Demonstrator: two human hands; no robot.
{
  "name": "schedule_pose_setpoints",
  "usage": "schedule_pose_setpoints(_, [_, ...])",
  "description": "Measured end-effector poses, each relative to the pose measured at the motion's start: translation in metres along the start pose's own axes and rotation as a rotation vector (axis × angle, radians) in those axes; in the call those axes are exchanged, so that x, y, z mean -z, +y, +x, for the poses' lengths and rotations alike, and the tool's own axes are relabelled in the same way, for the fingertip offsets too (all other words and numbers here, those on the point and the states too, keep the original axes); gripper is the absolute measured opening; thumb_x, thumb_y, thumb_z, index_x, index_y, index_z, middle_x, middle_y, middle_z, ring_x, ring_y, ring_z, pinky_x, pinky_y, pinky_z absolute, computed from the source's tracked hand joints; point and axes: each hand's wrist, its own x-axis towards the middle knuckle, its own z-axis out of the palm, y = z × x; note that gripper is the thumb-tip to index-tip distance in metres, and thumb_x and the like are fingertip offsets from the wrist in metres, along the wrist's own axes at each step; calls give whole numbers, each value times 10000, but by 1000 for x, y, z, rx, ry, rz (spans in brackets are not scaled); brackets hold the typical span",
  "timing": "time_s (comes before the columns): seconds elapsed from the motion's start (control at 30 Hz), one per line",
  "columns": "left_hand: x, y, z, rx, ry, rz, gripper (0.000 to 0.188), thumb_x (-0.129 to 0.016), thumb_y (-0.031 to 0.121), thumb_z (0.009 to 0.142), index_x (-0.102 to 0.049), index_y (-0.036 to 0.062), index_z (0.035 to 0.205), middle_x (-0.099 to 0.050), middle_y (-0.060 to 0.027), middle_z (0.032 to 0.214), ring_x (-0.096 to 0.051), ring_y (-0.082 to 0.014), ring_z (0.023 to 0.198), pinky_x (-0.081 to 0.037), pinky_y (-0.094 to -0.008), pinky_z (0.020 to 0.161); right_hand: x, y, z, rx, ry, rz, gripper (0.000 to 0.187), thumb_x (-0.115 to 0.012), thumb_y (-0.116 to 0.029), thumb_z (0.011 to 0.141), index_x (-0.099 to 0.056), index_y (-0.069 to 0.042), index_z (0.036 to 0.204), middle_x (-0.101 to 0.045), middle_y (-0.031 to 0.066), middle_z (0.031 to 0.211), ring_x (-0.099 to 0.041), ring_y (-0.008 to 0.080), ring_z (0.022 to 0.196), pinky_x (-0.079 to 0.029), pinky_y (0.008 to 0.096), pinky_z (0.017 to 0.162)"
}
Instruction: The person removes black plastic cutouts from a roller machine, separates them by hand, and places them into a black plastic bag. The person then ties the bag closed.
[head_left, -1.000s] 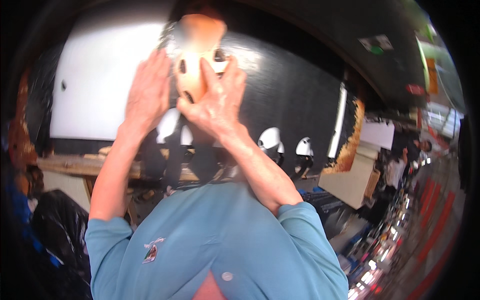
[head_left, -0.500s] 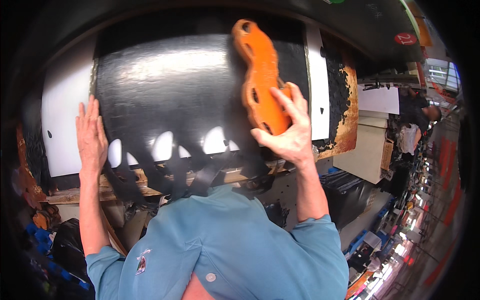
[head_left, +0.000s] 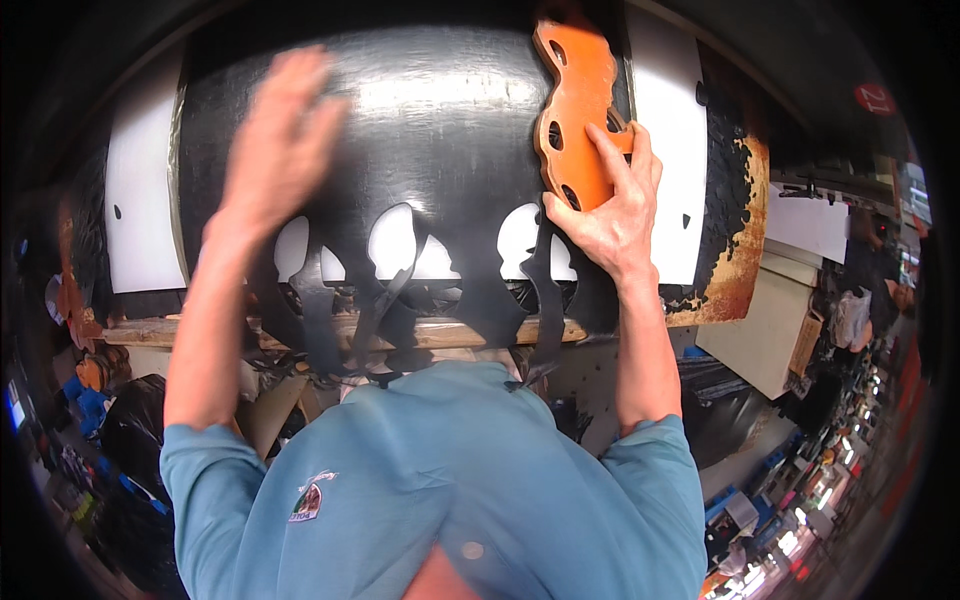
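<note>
My right hand (head_left: 617, 212) grips the near end of an orange wavy-edged cutting die (head_left: 582, 95) with oval openings, thumb on its near left side and fingers over its right side. The die lies on the right part of a shiny black sheet (head_left: 430, 155). Over the left part of that sheet is my left hand (head_left: 280, 140), blurred by motion, with thumb and fingers apart and nothing in it. Along the near side, the sheet has cut-out gaps, and thin black strips hang over the table edge toward me.
White board (head_left: 668, 150) shows under the sheet on both sides and through the gaps. A worn brown plate edge (head_left: 745, 230) lies at the right, above a pale cabinet (head_left: 755, 320). A wooden rail (head_left: 460, 333) runs along the near edge. Another person (head_left: 870, 270) is at far right.
My left hand has lifted from the sheet's left edge and moved right and away from me. The die, still in my right hand, sits nearer the sheet's right edge. The view has shifted.
</note>
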Motion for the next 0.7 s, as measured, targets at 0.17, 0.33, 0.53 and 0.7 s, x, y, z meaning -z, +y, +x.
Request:
schedule_pose_setpoints(0.17, [-80, 62, 21, -125, -180, 314, 715, -565, 549, 1057, -456, 113, 1613, -338, -157, 1721, -255, -352, 1617, -179, -549, 1323, 0, 3, 3, -20, -40, 22, 843, -910, -253, 597, -689, -86, 1394, -412, 286, 1562, -466, 448, 1355, -459, 529, 1132])
schedule_pose_setpoints(0.33, [-84, 51, 20, -154, -70, 273, 694, -617, 504, 1045, -484, 100, 1593, -374, -144, 1706, -288, -332, 1608, -205, -547, 1316, -1, 0, -1, 29, -8, 11, 829, -876, -314, 588, -703, -45, 1353, -413, 377, 1501, -477, 498, 1304, -494, 573, 1048])
schedule_pose_setpoints(0.53, [-87, 55, 26, -173, -63, 239, 687, -644, 483, 1036, -488, 111, 1593, -386, -143, 1700, -299, -332, 1604, -211, -552, 1311, 5, 12, -2, -41, -55, 169, 832, -942, -408, 672, -690, -31, 1370, -389, 345, 1582, -459, 493, 1405, -473, 543, 1122])
schedule_pose_setpoints(0.7, [-91, 46, 25, -186, -46, 216, 677, -650, 472, 1033, -504, 99, 1579, -403, -148, 1689, -310, -337, 1597, -212, -544, 1310, 4, 30, -20, -98, 116, 361, 384, -733, -61, 984, -702, 20, 1358, -595, 241, 1511, -659, 334, 1297, -533, 408, 1081])
